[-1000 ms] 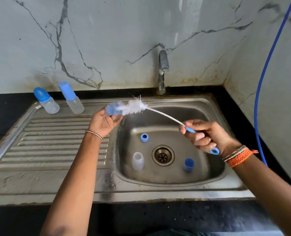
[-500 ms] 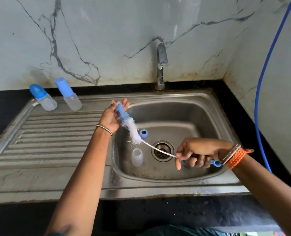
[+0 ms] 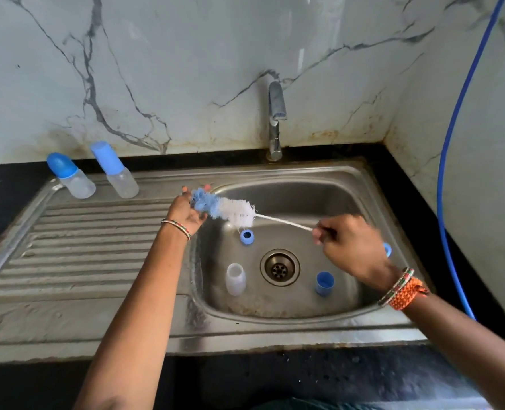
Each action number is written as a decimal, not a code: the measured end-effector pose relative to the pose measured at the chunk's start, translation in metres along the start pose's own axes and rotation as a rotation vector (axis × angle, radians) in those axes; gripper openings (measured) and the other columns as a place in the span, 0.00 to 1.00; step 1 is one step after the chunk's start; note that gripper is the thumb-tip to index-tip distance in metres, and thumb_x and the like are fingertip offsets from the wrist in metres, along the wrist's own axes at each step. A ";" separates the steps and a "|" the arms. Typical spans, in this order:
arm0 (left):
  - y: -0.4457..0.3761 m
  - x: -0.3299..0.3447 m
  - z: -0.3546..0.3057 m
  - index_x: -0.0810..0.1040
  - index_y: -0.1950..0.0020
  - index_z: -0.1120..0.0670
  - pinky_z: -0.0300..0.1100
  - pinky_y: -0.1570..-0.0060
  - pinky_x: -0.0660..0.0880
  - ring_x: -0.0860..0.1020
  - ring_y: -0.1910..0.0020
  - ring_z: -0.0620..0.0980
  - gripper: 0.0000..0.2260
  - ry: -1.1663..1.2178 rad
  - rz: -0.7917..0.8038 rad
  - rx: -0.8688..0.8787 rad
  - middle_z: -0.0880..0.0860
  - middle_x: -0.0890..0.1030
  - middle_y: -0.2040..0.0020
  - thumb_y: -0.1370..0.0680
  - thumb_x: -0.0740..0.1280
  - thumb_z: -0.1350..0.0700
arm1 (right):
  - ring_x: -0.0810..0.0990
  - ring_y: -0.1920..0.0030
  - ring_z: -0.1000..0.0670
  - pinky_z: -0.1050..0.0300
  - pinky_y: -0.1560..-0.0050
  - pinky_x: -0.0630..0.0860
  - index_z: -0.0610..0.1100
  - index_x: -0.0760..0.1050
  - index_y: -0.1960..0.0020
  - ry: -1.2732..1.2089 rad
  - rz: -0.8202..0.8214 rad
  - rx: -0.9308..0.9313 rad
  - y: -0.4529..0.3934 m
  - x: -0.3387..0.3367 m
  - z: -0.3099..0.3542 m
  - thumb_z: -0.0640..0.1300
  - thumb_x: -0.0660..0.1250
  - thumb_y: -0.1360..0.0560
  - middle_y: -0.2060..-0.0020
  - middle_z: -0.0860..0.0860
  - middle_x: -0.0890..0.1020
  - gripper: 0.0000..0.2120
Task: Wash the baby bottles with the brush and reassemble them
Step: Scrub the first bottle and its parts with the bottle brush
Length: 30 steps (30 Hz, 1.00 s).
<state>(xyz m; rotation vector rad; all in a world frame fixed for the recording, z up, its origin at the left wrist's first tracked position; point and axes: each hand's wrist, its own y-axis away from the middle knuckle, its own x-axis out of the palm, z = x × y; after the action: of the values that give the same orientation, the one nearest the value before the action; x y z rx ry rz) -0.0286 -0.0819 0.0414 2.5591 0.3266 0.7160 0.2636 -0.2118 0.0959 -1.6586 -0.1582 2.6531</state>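
My right hand (image 3: 353, 250) is curled tight around the handle end of the bottle brush (image 3: 224, 210), which I hold level over the sink (image 3: 348, 184), while my left hand (image 3: 187, 213) lies open with its fingers loose behind the blue tip of the bristles, touching them. Down in the basin stand an uncapped clear bottle (image 3: 235, 279), a blue ring (image 3: 247, 236) and a blue cap (image 3: 324, 283) around the drain. Two capped bottles (image 3: 118, 173) stand on the drainboard's far left corner.
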 end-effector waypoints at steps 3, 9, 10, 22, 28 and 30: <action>0.006 0.001 0.021 0.74 0.47 0.47 0.41 0.60 0.68 0.80 0.63 0.44 0.14 0.053 0.062 -0.019 0.55 0.81 0.44 0.17 0.49 0.53 | 0.60 0.78 0.55 0.64 0.79 0.56 0.44 0.74 0.66 -0.834 0.259 0.439 -0.008 0.010 -0.005 0.40 0.59 0.21 0.77 0.52 0.65 0.15; 0.005 -0.012 0.051 0.72 0.56 0.47 0.47 0.51 0.70 0.78 0.50 0.50 0.13 0.277 0.101 -0.029 0.46 0.83 0.54 0.17 0.51 0.54 | 0.53 0.79 0.57 0.69 0.78 0.49 0.44 0.70 0.62 -1.004 0.697 0.730 -0.006 0.033 -0.034 0.39 0.52 0.21 0.76 0.54 0.59 0.14; 0.000 -0.011 0.047 0.71 0.57 0.48 0.46 0.50 0.70 0.77 0.49 0.49 0.13 0.262 0.087 -0.033 0.46 0.84 0.57 0.17 0.51 0.52 | 0.53 0.80 0.57 0.70 0.78 0.49 0.43 0.70 0.62 -1.026 0.781 0.742 -0.002 0.035 -0.038 0.39 0.52 0.21 0.75 0.53 0.58 0.13; -0.032 0.003 0.011 0.69 0.59 0.50 0.42 0.50 0.66 0.72 0.35 0.49 0.14 0.315 -0.064 0.064 0.45 0.79 0.50 0.18 0.48 0.55 | 0.56 0.79 0.55 0.67 0.76 0.50 0.41 0.76 0.64 -0.669 0.535 0.567 0.002 -0.020 -0.072 0.41 0.61 0.21 0.78 0.52 0.62 0.14; -0.045 0.022 0.031 0.78 0.52 0.50 0.34 0.67 0.60 0.69 0.66 0.38 0.09 -0.548 0.103 0.017 0.44 0.79 0.58 0.20 0.59 0.57 | 0.67 0.75 0.59 0.66 0.72 0.64 0.43 0.77 0.65 -0.591 0.005 0.275 -0.032 0.006 -0.073 0.39 0.65 0.22 0.77 0.54 0.72 0.13; -0.058 0.025 0.062 0.78 0.42 0.58 0.30 0.66 0.65 0.73 0.65 0.31 0.10 -0.719 0.154 0.047 0.40 0.80 0.57 0.21 0.62 0.62 | 0.72 0.70 0.53 0.58 0.67 0.67 0.44 0.78 0.62 -0.475 -0.053 0.167 -0.053 0.023 -0.061 0.42 0.65 0.23 0.73 0.51 0.76 0.10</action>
<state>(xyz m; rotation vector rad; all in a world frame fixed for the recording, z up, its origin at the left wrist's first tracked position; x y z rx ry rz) 0.0198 -0.0461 -0.0234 2.6984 -0.0946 -0.1933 0.3062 -0.1523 0.0537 -0.9448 0.0189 2.8729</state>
